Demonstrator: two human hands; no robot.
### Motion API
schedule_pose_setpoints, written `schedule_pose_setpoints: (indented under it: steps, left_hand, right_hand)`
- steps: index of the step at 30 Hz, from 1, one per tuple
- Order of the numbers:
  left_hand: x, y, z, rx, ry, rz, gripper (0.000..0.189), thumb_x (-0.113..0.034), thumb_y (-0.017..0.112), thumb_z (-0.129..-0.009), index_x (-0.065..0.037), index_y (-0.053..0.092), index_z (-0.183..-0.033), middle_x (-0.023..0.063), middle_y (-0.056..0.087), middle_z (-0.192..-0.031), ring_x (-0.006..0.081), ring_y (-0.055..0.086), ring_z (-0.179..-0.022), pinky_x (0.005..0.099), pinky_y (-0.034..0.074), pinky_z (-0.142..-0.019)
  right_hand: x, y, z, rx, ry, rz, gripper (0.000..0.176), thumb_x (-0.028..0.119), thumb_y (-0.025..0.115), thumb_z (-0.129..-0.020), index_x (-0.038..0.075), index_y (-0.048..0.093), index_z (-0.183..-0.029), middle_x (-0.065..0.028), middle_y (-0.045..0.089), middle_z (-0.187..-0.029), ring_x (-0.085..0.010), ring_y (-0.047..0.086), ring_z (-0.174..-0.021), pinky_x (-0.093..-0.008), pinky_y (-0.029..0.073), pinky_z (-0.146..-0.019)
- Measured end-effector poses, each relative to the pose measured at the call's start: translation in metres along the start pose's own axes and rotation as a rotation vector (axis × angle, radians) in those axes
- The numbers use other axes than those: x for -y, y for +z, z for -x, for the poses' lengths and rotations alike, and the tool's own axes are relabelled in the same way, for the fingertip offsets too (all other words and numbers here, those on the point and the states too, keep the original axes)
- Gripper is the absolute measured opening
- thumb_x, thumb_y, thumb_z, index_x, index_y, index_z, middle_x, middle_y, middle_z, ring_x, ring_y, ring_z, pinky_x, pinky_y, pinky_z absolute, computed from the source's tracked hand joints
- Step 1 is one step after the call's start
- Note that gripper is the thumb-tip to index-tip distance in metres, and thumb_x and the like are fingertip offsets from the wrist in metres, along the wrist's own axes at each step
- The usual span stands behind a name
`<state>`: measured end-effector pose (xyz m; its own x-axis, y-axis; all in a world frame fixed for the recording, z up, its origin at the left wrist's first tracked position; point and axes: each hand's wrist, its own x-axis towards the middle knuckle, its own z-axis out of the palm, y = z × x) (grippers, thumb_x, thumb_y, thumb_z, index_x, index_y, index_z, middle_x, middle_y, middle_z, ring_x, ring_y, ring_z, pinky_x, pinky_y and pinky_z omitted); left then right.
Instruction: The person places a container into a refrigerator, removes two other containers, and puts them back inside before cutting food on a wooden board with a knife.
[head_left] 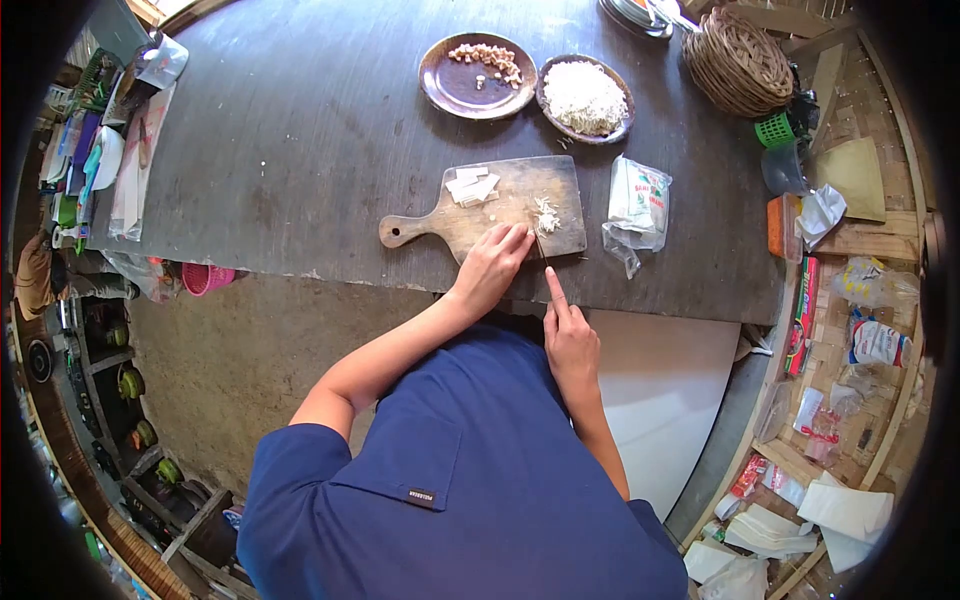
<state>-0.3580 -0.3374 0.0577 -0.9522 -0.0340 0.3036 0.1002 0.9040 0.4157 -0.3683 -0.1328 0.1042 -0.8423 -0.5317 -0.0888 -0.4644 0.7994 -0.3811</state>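
Note:
My left hand [490, 265] rests on the near edge of a wooden cutting board [520, 180], fingers bent and pressed together. Whatever lies under its fingertips is hidden. In my right hand [573, 345] is a knife [541, 246], index finger stretched along it; the thin blade stands right beside my left fingertips. Pale flat slices [473, 187] lie at the board's upper left. Fine white shreds [546, 215] are heaped beyond the blade. A printed plastic package [638, 200] lies to the right of the board.
Behind the board stand a brown plate [440, 95] with small diced pieces and a bowl of white shreds [585, 98]. Stacked woven baskets [738, 65] sit at the back right of the dark table [300, 130]. Bags and papers [770, 530] fill the shelf at right.

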Motion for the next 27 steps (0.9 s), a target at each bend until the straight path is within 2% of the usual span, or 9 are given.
schedule_pose_setpoints:
  steps: [8, 10, 11, 13, 16, 20, 22, 26, 27]
  left_hand:
    - [0.002, 0.007, 0.003, -0.079, -0.002, 0.028, 0.047, -0.005, 0.065, -0.084, 0.002, 0.068, -0.13, 0.0135, 0.065, -0.129, 0.0311, 0.062, -0.123, 0.0414, 0.052, -0.109]
    - [-0.001, 0.004, 0.0, -0.083, -0.014, 0.026, 0.046, -0.005, 0.065, -0.084, 0.002, 0.069, -0.13, 0.0133, 0.065, -0.128, 0.0309, 0.062, -0.121, 0.041, 0.052, -0.108]
    - [-0.002, 0.003, 0.0, -0.082, -0.022, 0.022, 0.045, -0.004, 0.065, -0.084, 0.002, 0.069, -0.129, 0.0131, 0.066, -0.127, 0.0308, 0.063, -0.12, 0.0407, 0.053, -0.107]
    - [-0.003, 0.005, 0.001, -0.093, -0.03, 0.035, 0.044, -0.004, 0.065, -0.084, 0.002, 0.07, -0.128, 0.0131, 0.066, -0.126, 0.0308, 0.063, -0.119, 0.0406, 0.053, -0.107]
    - [-0.002, 0.003, 0.0, -0.105, -0.03, 0.038, 0.043, -0.004, 0.066, -0.084, 0.002, 0.07, -0.126, 0.0132, 0.066, -0.125, 0.0308, 0.063, -0.118, 0.0404, 0.053, -0.106]
    - [-0.001, 0.005, 0.001, -0.084, -0.032, 0.052, 0.043, -0.005, 0.067, -0.083, 0.002, 0.07, -0.126, 0.0128, 0.066, -0.125, 0.0302, 0.063, -0.117, 0.0401, 0.053, -0.106]
    - [-0.002, 0.008, 0.004, -0.091, -0.026, 0.035, 0.043, -0.005, 0.067, -0.084, 0.002, 0.07, -0.126, 0.0126, 0.066, -0.125, 0.0298, 0.063, -0.117, 0.0399, 0.053, -0.106]
    - [-0.001, 0.007, 0.002, -0.1, -0.027, 0.008, 0.042, -0.007, 0.066, -0.085, 0.002, 0.07, -0.126, 0.0121, 0.066, -0.125, 0.0291, 0.063, -0.116, 0.0398, 0.053, -0.106]
    - [-0.001, 0.007, 0.003, -0.098, -0.033, 0.011, 0.042, -0.007, 0.066, -0.085, 0.002, 0.07, -0.126, 0.0121, 0.066, -0.125, 0.0291, 0.063, -0.116, 0.0398, 0.053, -0.106]
  right_hand:
    - [-0.002, 0.009, -0.007, -0.065, -0.016, -0.169, 0.06, 0.023, 0.056, -0.108, 0.039, 0.042, -0.164, -0.0154, 0.062, -0.077, -0.0403, 0.067, -0.063, -0.0563, 0.057, -0.062]
    - [0.004, -0.001, 0.002, 0.042, 0.087, -0.163, 0.056, 0.02, 0.056, -0.108, 0.034, 0.048, -0.162, -0.0178, 0.066, -0.084, -0.0406, 0.067, -0.074, -0.0527, 0.054, -0.071]
    - [0.002, 0.0, 0.005, 0.044, 0.087, -0.156, 0.056, 0.02, 0.056, -0.108, 0.034, 0.048, -0.162, -0.0178, 0.066, -0.084, -0.0406, 0.067, -0.074, -0.0527, 0.054, -0.071]
    - [-0.001, 0.003, 0.004, -0.044, -0.016, -0.123, 0.059, 0.023, 0.056, -0.108, 0.037, 0.043, -0.164, -0.0152, 0.062, -0.077, -0.0397, 0.067, -0.063, -0.0556, 0.057, -0.062]
    - [0.0, 0.0, 0.004, 0.005, 0.005, -0.061, 0.059, 0.024, 0.056, -0.109, 0.037, 0.043, -0.164, -0.0153, 0.063, -0.077, -0.0401, 0.067, -0.064, -0.0549, 0.058, -0.063]
    - [-0.001, 0.014, -0.005, -0.037, 0.008, -0.03, 0.058, 0.025, 0.056, -0.109, 0.037, 0.043, -0.164, -0.0156, 0.064, -0.079, -0.0407, 0.069, -0.067, -0.0552, 0.058, -0.065]
    - [0.0, 0.012, -0.016, -0.028, 0.006, -0.148, 0.058, 0.025, 0.055, -0.109, 0.038, 0.042, -0.164, -0.016, 0.065, -0.079, -0.0409, 0.07, -0.07, -0.0559, 0.058, -0.065]
    - [0.002, 0.014, -0.005, -0.046, -0.011, -0.168, 0.058, 0.025, 0.055, -0.109, 0.038, 0.042, -0.165, -0.0159, 0.064, -0.079, -0.0408, 0.07, -0.07, -0.0564, 0.058, -0.065]
    - [0.005, 0.009, -0.002, -0.007, 0.03, -0.152, 0.058, 0.023, 0.055, -0.109, 0.036, 0.043, -0.164, -0.0168, 0.066, -0.082, -0.0408, 0.07, -0.073, -0.055, 0.056, -0.069]
